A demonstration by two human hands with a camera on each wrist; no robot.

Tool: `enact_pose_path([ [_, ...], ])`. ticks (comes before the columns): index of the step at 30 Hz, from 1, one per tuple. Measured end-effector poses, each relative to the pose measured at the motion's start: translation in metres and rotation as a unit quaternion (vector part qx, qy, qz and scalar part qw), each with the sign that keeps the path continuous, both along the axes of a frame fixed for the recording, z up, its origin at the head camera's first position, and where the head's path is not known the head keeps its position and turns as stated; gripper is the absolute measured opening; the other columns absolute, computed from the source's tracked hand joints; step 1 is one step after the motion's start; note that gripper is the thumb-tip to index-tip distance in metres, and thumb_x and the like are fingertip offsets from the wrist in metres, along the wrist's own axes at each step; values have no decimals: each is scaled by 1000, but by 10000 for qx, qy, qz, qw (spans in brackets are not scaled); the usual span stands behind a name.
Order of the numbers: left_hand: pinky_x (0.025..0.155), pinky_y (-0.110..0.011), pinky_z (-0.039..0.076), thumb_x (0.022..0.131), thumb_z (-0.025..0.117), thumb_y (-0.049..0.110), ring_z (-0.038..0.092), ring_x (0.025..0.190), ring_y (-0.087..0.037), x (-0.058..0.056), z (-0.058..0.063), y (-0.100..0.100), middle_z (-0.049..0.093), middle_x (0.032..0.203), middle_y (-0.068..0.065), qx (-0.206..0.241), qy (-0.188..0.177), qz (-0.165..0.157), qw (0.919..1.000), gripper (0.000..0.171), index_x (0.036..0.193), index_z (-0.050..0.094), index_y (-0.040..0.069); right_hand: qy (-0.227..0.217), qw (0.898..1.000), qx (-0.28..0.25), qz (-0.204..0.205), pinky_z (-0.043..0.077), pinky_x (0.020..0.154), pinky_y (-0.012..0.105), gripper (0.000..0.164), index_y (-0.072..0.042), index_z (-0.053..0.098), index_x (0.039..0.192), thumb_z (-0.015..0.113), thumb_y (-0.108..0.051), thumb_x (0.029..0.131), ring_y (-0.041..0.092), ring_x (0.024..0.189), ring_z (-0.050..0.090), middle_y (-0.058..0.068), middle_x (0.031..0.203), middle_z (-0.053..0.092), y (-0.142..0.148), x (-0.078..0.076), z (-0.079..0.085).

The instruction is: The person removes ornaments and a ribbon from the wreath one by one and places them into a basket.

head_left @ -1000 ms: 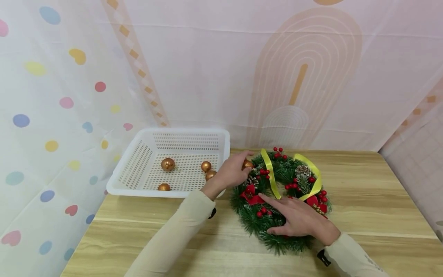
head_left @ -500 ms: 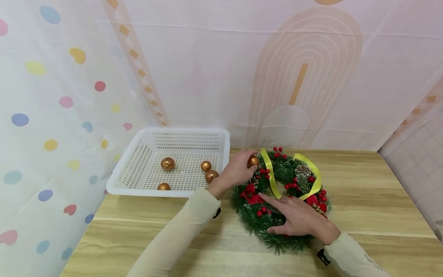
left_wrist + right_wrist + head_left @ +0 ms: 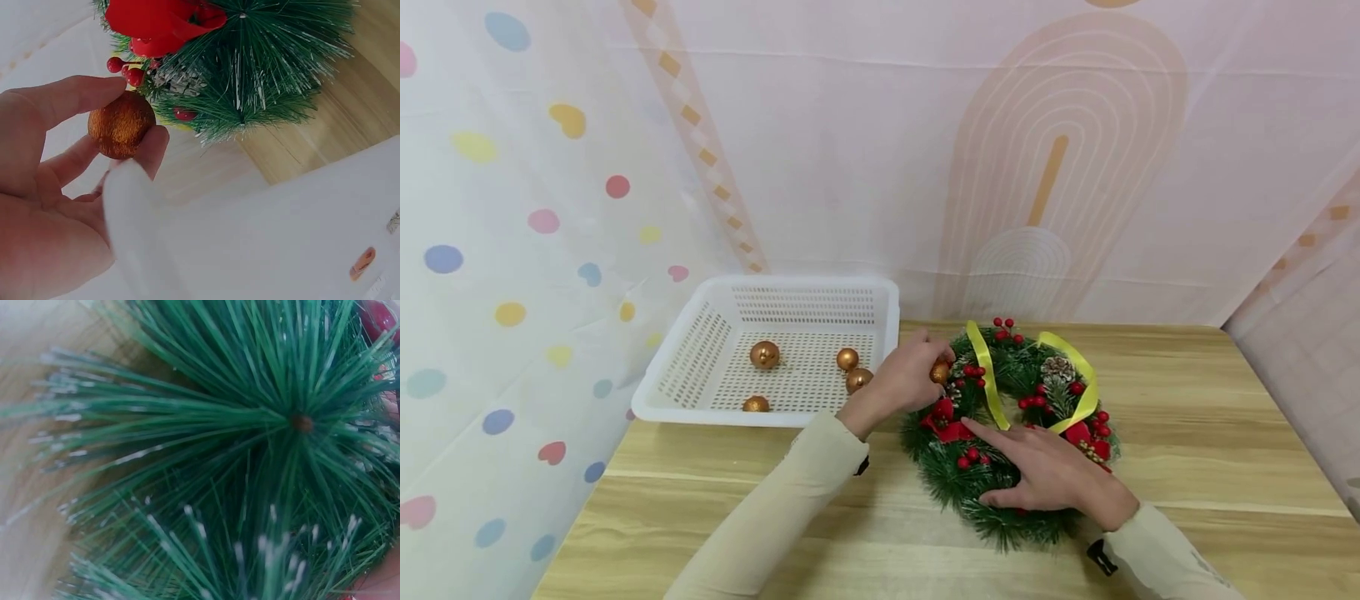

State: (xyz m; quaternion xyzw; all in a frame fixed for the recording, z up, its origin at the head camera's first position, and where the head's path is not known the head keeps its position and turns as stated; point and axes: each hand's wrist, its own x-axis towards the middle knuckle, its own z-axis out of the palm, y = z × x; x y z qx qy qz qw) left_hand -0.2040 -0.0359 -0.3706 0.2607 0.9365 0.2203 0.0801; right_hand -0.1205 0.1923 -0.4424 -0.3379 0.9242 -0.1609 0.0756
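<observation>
Between thumb and fingers my left hand (image 3: 904, 375) pinches a copper-coloured bauble (image 3: 122, 125), held at the upper left edge of a green Christmas wreath (image 3: 955, 483). The wreath lies on the table and carries red berries, a red poinsettia (image 3: 945, 421), a pine cone (image 3: 1057, 369) and a yellow ribbon (image 3: 987, 375). My right hand (image 3: 1045, 469) rests on the wreath's lower part with fingers spread, its index fingertip near the poinsettia. Green needles (image 3: 187, 419) fill most of the right wrist view, where only bits of the hand show at the edge.
Left of the wreath stands a white slotted basket (image 3: 715, 417) with several copper baubles (image 3: 764, 355) inside. Its right wall lies close to my left wrist. A patterned cloth (image 3: 850, 167) hangs behind the wooden table (image 3: 1195, 417).
My left hand moved the bauble right and up along the wreath, then back left and a little down. My right hand has stayed in place on the wreath.
</observation>
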Motion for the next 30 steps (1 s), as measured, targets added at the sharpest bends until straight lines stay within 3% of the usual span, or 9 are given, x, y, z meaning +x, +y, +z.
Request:
enact_pose_path([
  [6, 76, -32, 50, 83, 73, 2, 56, 93, -22, 2, -3, -1, 58, 117, -12, -95, -93, -211, 9997, 34, 116, 70, 10, -95, 9999, 31, -64, 43, 61, 27, 89, -32, 28, 157, 61, -71, 83, 2, 64, 45, -14, 74, 50, -1, 0, 0],
  [11, 85, -36, 52, 87, 75, 13, 59, 103, -25, 2, -6, -1, 60, 119, -12, 84, -189, -137, 9997, 30, 116, 70, 8, -85, 9999, 35, -103, 42, 60, 27, 90, -32, 28, 157, 62, -71, 83, 1, 62, 44, -12, 79, 53, 0, 1, 0],
  [17, 84, -37, 53, 91, 72, 16, 61, 101, -24, -1, -8, 2, 62, 118, -13, 240, -218, 36, 9995, 29, 118, 68, 7, -27, 10000, 24, -89, 44, 62, 28, 89, -32, 29, 156, 62, -71, 83, 2, 66, 47, -13, 79, 53, 0, 1, -1],
  [24, 77, -32, 54, 85, 73, 3, 61, 95, -22, -3, -5, 2, 61, 120, -14, 374, -278, 61, 9989, 37, 121, 66, 5, 31, 10000, 34, -80, 47, 65, 31, 89, -31, 31, 156, 62, -71, 83, 4, 72, 52, -15, 76, 53, -1, 1, 0],
  [30, 78, -35, 52, 81, 74, -1, 60, 97, -22, -1, -3, 1, 61, 125, -12, 117, -71, 73, 9999, 36, 115, 69, 10, 63, 9999, 68, -95, 45, 63, 30, 89, -32, 31, 156, 61, -73, 82, 2, 68, 48, -15, 76, 51, 0, 0, 0],
])
